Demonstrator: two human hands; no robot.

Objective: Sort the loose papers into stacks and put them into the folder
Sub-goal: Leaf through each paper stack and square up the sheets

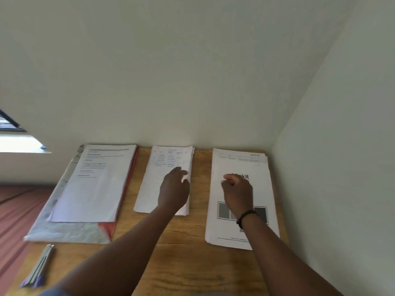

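Three paper stacks lie on the wooden table (192, 263). At the left, a printed stack (94, 189) rests on an open orange-red folder (126, 184) with a pale inner sleeve. In the middle lies a lined handwritten stack (149, 189); my left hand (174, 192) hovers over its right side, fingers apart, thumb near the sheets' right edge. At the right lies a printed stack (237, 163) with bold lettering and grey boxes. My right hand (237, 194) is above its middle with fingers curled in; nothing shows in it.
Several pens (38, 268) with purple caps lie at the table's front left corner. White walls meet the table at the back and the right. A window (12, 133) and a reddish floor show at the left.
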